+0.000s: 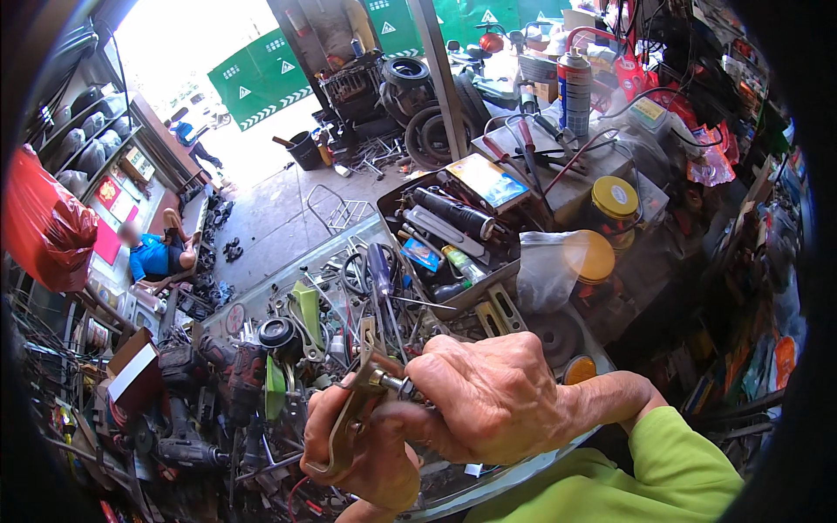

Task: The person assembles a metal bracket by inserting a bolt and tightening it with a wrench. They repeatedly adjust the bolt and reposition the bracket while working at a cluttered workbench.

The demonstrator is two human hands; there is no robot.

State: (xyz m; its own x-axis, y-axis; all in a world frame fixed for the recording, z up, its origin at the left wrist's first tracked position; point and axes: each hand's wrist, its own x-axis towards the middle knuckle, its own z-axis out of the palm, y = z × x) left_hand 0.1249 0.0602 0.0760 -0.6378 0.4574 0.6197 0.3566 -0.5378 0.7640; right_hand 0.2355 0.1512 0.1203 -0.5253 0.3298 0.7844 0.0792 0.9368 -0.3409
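My left hand (pixel 370 458) grips a curved, rusty metal bracket (pixel 349 418) low in the view, above a workbench heaped with tools. My right hand (pixel 488 397) closes over a small silver bolt-like part (pixel 388 381) at the bracket's upper end, fingers curled tightly around it. A lime-green sleeve (pixel 654 471) covers my right forearm. Both hands touch each other at the bracket.
The cluttered bench (pixel 261 366) holds power drills, a green clamp, wrenches and cables. A metal tray (pixel 453 235) of tools sits behind, yellow-lidded jars (pixel 615 200) and a spray can (pixel 574 87) to the right. Tyres lie by the doorway; a person in blue sits far left.
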